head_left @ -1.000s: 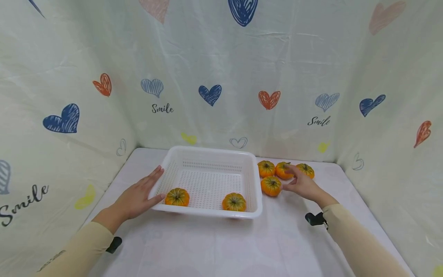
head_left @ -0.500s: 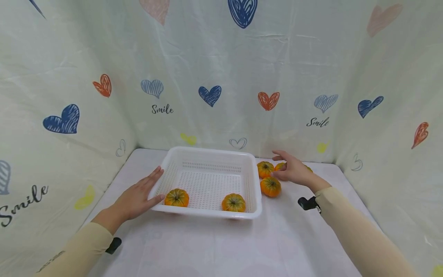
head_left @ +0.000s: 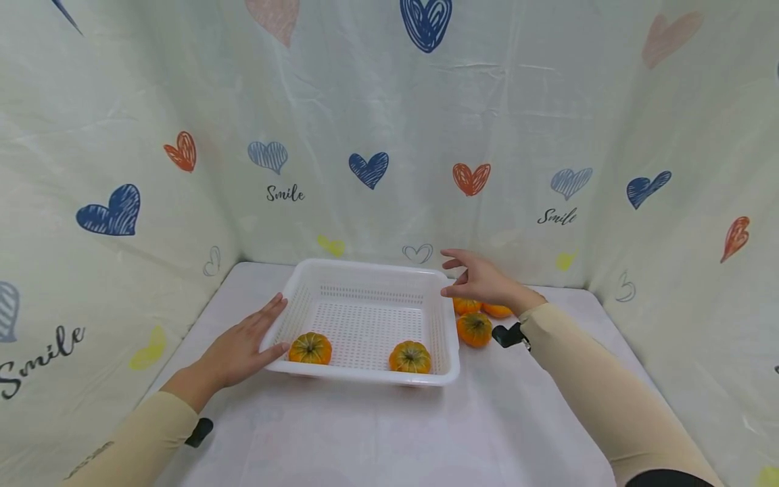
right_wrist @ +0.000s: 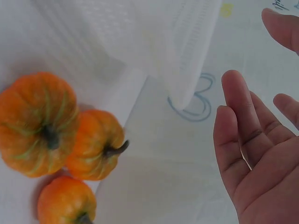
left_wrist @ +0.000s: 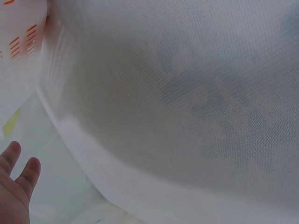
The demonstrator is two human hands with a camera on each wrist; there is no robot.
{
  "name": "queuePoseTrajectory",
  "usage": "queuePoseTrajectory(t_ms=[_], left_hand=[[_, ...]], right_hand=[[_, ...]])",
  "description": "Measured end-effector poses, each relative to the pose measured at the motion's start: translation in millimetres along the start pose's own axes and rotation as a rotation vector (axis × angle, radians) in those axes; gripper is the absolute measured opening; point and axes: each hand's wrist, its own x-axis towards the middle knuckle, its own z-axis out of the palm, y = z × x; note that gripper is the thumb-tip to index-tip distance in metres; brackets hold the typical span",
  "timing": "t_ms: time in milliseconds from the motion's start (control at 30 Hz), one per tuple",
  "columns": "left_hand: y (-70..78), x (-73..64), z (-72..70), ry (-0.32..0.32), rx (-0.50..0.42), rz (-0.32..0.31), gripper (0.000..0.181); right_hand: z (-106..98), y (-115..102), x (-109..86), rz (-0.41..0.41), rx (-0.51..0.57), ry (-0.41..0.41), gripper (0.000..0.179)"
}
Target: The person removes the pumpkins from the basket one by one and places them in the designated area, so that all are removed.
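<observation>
A white perforated plastic basket [head_left: 365, 318] stands on the table, with one small orange pumpkin [head_left: 310, 349] in its near left corner and another pumpkin [head_left: 410, 357] near its front right. My left hand [head_left: 237, 345] rests along the basket's left rim, fingers extended. Above the back right corner of the basket hovers my right hand [head_left: 477, 279], fingers spread. Nothing lies in its palm in the right wrist view. Under and beside it on the table are several more pumpkins, among them a front pumpkin [head_left: 474, 329] and a stemmed pumpkin [right_wrist: 96, 144]; the hand and forearm partly cover this group.
A white cloth [head_left: 365, 433] covers the table. Pale curtains [head_left: 511, 223] printed with hearts and "Smile" rise at the back and both sides. Dark wrist cameras [head_left: 510, 335] sit at both cuffs. The basket's mesh wall fills most of the left wrist view.
My right hand has left the pumpkins on the right, risen, and moved left to the basket's back right corner, carrying nothing visible. The left hand, the basket and its two pumpkins stay put.
</observation>
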Motion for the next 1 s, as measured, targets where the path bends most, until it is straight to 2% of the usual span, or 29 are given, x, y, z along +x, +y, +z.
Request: queuePoseTrajectory(t_ms=[467,800,1000], left_hand=[[2.9,-0.5,-2.6,0.010,-0.005,-0.001,0.084],[0.7,0.1,1.9,0.012,-0.004,-0.005,0.085],[0.6,0.2,1.0,0.018,0.000,0.000,0.085]], right_hand=[[21,-48,35.5,-0.062,0.038,-0.116,0.085],[57,-65,62.1,-0.075,0.054,-0.182,0.083],[74,-71,70.2,-0.088,0.097,-0.202,0.083]])
